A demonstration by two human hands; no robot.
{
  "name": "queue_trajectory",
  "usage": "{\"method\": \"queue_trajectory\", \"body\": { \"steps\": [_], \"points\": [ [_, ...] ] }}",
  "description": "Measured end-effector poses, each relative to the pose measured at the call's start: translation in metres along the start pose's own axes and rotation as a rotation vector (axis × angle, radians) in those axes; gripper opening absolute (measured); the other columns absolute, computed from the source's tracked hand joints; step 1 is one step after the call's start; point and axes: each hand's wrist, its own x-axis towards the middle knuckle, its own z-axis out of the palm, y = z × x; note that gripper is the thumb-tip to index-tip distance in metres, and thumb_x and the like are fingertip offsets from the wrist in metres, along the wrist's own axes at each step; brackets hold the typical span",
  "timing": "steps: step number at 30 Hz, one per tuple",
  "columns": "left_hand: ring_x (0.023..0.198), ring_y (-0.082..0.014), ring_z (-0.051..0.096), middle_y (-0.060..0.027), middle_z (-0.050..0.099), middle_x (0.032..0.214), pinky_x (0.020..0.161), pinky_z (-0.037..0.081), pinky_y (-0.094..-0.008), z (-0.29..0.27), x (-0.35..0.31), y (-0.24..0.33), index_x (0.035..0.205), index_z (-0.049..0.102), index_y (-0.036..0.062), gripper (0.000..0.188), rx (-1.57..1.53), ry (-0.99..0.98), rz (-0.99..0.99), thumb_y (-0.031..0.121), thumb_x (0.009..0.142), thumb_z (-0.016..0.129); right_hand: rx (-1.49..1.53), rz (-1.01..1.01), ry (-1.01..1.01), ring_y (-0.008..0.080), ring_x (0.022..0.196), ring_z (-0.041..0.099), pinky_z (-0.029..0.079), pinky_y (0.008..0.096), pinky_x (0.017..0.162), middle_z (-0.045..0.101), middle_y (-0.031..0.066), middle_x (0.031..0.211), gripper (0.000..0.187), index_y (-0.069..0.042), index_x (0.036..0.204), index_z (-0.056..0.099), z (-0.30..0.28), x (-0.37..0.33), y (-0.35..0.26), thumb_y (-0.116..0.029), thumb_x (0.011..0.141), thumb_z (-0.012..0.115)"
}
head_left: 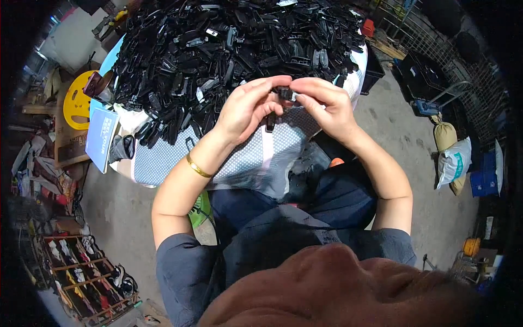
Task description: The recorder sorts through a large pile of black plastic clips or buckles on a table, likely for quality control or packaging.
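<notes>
Both hands meet over the near edge of a table, holding one small dark plastic part point(285, 94) between them. My left hand point(245, 109) has its thumb and fingers curled round the part's left end. My right hand point(328, 106) pinches the other end, where a pale bit shows by the thumb. The part's exact kind cannot be made out. Just beyond my fingers lies a large heap of black plastic pieces point(218, 54), many long and narrow. Below my left fingers, another dark piece point(270, 123) rests on the patterned cloth point(239, 161).
A blue booklet point(103, 137) and a dark cup-like item point(121, 148) sit at the table's left edge. Past them stands a yellow round stool top point(80, 100). Sacks point(454, 162) lie on the floor at right. A compartmented rack point(87, 275) is at lower left.
</notes>
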Motion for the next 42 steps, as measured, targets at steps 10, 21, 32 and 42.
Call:
{"method": "queue_trajectory", "body": {
  "steps": [10, 21, 32, 42],
  "points": [
    [0.075, -0.0093, 0.057, -0.0067, 0.051, 0.111, 0.066, 0.046, -0.0205, 0.009, -0.008, 0.000, 0.113, 0.058, -0.0001, 0.031, 0.753, 0.116, 0.218, 0.001, 0.082, 0.057, 0.394, 0.360, -0.010, 0.0128, 0.073, 0.062, 0.050, 0.0207, 0.057, 0.057, 0.0099, 0.102, 0.022, 0.005, 0.105, 0.059, 0.007, -0.004, -0.005, -0.007, 0.088, 0.053],
    [0.092, -0.0105, 0.057, -0.0081, 0.063, 0.104, 0.082, 0.045, -0.0230, 0.009, -0.005, -0.015, 0.114, 0.057, -0.0022, 0.032, 0.557, 0.167, 0.334, 0.009, 0.084, 0.060, -0.111, 0.044, 0.175, 0.0101, 0.071, 0.056, 0.046, 0.0206, 0.057, 0.055, 0.0097, 0.100, 0.018, 0.001, 0.093, 0.056, 0.024, -0.004, -0.005, -0.005, 0.078, 0.065],
    [0.094, -0.0164, 0.057, -0.0096, 0.062, 0.101, 0.087, 0.043, -0.0276, 0.003, -0.008, -0.004, 0.107, 0.061, -0.0013, 0.023, 0.616, -0.018, 0.336, 0.006, 0.085, 0.054, -0.079, 0.142, -0.083, 0.0076, 0.062, 0.054, 0.042, 0.0254, 0.054, 0.056, 0.0042, 0.064, 0.020, 0.004, 0.084, 0.061, 0.015, -0.011, -0.012, -0.015, 0.079, 0.067],
    [0.082, -0.0275, 0.051, -0.0118, 0.053, 0.087, 0.075, 0.044, -0.0345, -0.009, -0.015, 0.033, 0.094, 0.065, 0.0054, 0.027, 1.810, -0.184, 0.345, 0.000, 0.068, 0.063, -0.247, 0.119, -0.848, 0.0327, 0.068, 0.061, 0.047, 0.0404, 0.061, 0.062, 0.0159, 0.073, 0.037, -0.007, 0.091, 0.065, -0.015, -0.007, -0.028, -0.041, 0.075, 0.064]
  ]
}}
